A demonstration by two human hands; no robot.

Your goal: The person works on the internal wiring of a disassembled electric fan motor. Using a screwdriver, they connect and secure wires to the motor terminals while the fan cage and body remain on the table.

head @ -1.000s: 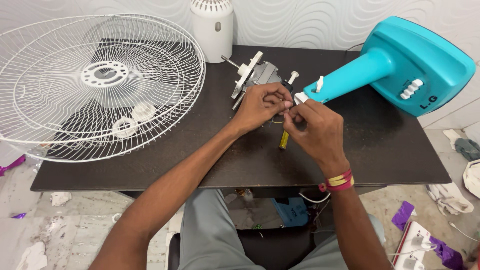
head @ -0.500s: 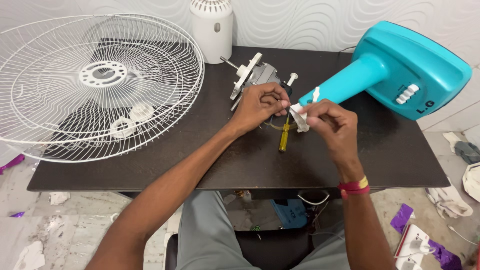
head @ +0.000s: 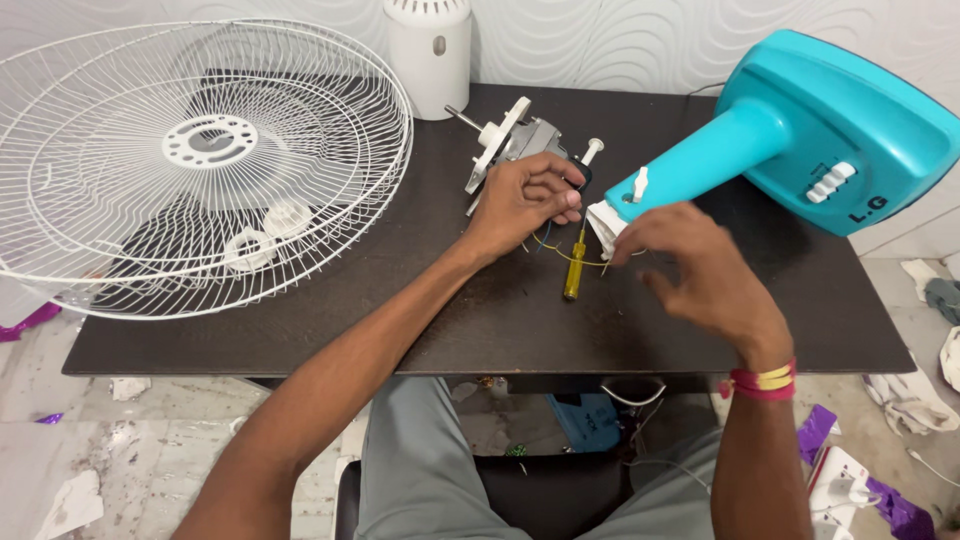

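Note:
My left hand rests on a grey fan motor with a white front plate and shaft, gripping its rear end. Thin yellow and blue wires run from the motor toward the white neck end of a teal fan stand lying on its side. My right hand hovers just right of that neck end, fingers loosely curled, apparently holding nothing. A yellow-handled screwdriver lies on the dark table between my hands.
A large white wire fan guard covers the table's left half, with white plastic nuts under it. A white motor cover stands at the back. A white bolt sits by the motor. Scraps litter the floor.
My right hand has drawn back from the wires toward me and to the right. The screwdriver now lies uncovered on the table. My left hand stays on the motor.

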